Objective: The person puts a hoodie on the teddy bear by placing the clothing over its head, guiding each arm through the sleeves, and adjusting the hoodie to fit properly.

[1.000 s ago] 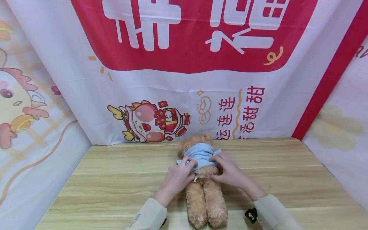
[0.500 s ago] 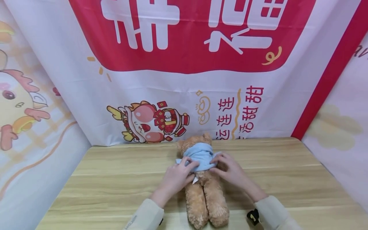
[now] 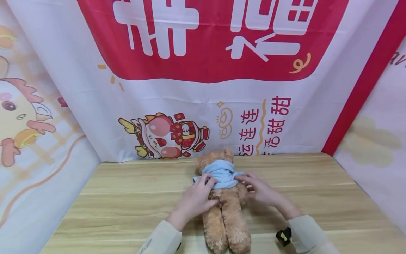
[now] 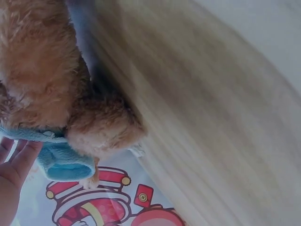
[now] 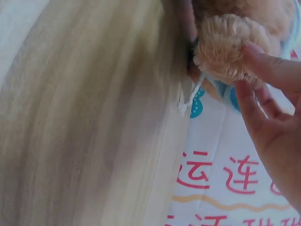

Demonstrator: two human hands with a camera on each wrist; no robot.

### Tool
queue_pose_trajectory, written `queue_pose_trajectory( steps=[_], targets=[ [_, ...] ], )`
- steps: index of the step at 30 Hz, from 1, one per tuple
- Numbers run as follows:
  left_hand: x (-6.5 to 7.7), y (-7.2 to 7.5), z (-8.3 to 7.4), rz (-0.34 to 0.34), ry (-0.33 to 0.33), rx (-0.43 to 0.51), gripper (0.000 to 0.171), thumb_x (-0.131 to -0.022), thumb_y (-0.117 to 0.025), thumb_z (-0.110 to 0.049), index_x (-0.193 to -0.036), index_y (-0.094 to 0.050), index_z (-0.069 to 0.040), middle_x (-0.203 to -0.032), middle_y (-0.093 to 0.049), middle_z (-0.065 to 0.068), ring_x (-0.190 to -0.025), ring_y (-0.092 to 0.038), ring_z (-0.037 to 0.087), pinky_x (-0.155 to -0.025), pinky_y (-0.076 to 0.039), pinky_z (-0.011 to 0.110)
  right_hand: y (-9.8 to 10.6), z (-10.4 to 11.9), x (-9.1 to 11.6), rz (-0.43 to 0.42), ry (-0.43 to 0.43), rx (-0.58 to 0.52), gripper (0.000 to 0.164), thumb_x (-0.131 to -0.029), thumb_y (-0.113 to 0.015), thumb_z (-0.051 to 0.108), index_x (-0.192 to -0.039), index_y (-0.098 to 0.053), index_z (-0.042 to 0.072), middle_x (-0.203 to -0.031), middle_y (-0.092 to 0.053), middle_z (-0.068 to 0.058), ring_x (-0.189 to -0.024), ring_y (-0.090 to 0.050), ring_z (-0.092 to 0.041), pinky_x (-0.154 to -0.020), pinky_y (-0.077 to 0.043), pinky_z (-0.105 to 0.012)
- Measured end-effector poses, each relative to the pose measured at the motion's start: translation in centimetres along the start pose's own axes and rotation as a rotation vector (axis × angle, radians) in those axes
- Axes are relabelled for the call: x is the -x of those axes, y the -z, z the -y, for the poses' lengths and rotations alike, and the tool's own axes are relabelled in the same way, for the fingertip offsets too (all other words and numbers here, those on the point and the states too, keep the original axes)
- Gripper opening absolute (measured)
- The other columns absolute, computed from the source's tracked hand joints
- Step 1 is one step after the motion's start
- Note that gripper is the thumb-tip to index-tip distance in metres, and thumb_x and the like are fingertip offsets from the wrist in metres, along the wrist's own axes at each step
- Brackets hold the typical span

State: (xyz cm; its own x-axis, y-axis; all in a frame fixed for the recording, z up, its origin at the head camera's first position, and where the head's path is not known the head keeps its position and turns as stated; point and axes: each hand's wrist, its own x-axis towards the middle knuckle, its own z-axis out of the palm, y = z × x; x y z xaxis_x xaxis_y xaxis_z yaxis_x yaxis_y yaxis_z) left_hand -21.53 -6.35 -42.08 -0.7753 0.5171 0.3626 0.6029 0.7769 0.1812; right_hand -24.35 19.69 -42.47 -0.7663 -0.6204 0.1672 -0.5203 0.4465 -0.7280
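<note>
A brown teddy bear (image 3: 226,218) lies on the table with its legs toward me. Around its upper body is a bunched light blue doll top (image 3: 223,174). My left hand (image 3: 196,197) has bent fingers on the left hem, while its thumb rests lower on the bear's hip. In the left wrist view, an empty blue sleeve (image 4: 70,167) hangs beside the bear's bare arm (image 4: 108,127). My right hand (image 3: 261,190) pinches the bear's right-side arm; the right wrist view shows the thumb on the furry paw (image 5: 225,47) with fingers beneath.
The wood-grain table (image 3: 136,204) meets a printed white and red cloth (image 3: 253,88) just behind the bear's head. Printed cloths also hang at both sides. A white knotted cord (image 5: 190,96) dangles near the bear's paw.
My right hand has shifted from the top's hem to the bear's arm at the right. The hem sits a little higher there. The white tag between the legs is now covered by my left thumb.
</note>
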Motion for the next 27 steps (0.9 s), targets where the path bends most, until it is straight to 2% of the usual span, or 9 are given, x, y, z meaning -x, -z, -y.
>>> queue_pose_trajectory(
  steps=[3,6,10,14,18,22,27],
  targets=[
    [0.0,-0.2,0.1,-0.015,-0.004,0.016,0.050,-0.080,-0.076,-0.034,-0.121,-0.053,-0.017,-0.123,-0.053,0.008,-0.108,-0.059,0.024,-0.073,-0.057,0.038,-0.4,0.2,-0.4,-0.032,0.011,0.075,0.062,-0.072,-0.070,-0.008,-0.131,-0.049,-0.008,-0.118,-0.049,-0.024,-0.097,-0.058,-0.029,-0.083,-0.057,-0.031],
    [0.0,-0.3,0.3,-0.052,-0.015,0.029,0.047,-0.079,-0.077,-0.029,-0.119,-0.055,-0.018,-0.121,-0.054,0.007,-0.107,-0.060,0.024,-0.073,-0.057,0.038,-0.8,0.2,-0.7,-0.092,0.028,0.144,0.053,-0.070,-0.073,-0.006,-0.121,-0.055,-0.005,-0.110,-0.055,-0.019,-0.091,-0.060,-0.026,-0.076,-0.057,-0.024],
    [0.0,-0.4,0.3,-0.079,-0.027,0.036,0.045,-0.078,-0.077,-0.027,-0.116,-0.056,-0.018,-0.119,-0.056,0.007,-0.105,-0.061,0.024,-0.074,-0.057,0.038,-1.3,-0.2,-0.9,-0.153,0.078,0.200,0.037,-0.070,-0.072,-0.007,-0.104,-0.060,0.000,-0.104,-0.060,-0.014,-0.093,-0.061,-0.028,-0.077,-0.058,-0.025],
    [0.0,-0.5,0.3,-0.072,-0.026,0.036,0.044,-0.078,-0.077,-0.027,-0.116,-0.056,-0.019,-0.120,-0.055,0.006,-0.105,-0.061,0.024,-0.075,-0.057,0.038,-1.5,-0.6,-1.0,-0.190,0.132,0.252,0.029,-0.070,-0.071,-0.007,-0.095,-0.062,0.006,-0.101,-0.063,-0.009,-0.095,-0.063,-0.027,-0.081,-0.058,-0.029],
    [0.0,-0.6,0.2,-0.080,-0.022,0.029,0.042,-0.079,-0.076,-0.023,-0.115,-0.057,-0.019,-0.121,-0.054,0.007,-0.106,-0.061,0.024,-0.074,-0.057,0.037,-1.7,-0.9,-1.2,-0.231,0.194,0.301,0.027,-0.069,-0.072,-0.005,-0.088,-0.061,0.010,-0.098,-0.066,-0.005,-0.092,-0.065,-0.023,-0.082,-0.057,-0.030],
    [0.0,-0.7,0.1,-0.112,-0.016,0.019,0.041,-0.077,-0.078,-0.018,-0.114,-0.059,-0.020,-0.120,-0.054,0.006,-0.104,-0.061,0.023,-0.070,-0.057,0.035,-2.0,-1.2,-1.4,-0.278,0.245,0.289,0.030,-0.066,-0.074,-0.006,-0.079,-0.054,0.012,-0.089,-0.064,0.000,-0.085,-0.063,-0.017,-0.078,-0.057,-0.030],
    [0.0,-1.1,-0.1,-0.170,-0.015,-0.009,0.042,-0.074,-0.080,-0.017,-0.111,-0.061,-0.020,-0.119,-0.054,0.006,-0.099,-0.062,0.022,-0.065,-0.056,0.031,-2.5,-1.1,-1.4,-0.323,0.202,0.289,0.037,-0.059,-0.073,-0.009,-0.069,-0.045,0.013,-0.079,-0.056,0.005,-0.078,-0.054,-0.009,-0.070,-0.055,-0.029]
  ],
)
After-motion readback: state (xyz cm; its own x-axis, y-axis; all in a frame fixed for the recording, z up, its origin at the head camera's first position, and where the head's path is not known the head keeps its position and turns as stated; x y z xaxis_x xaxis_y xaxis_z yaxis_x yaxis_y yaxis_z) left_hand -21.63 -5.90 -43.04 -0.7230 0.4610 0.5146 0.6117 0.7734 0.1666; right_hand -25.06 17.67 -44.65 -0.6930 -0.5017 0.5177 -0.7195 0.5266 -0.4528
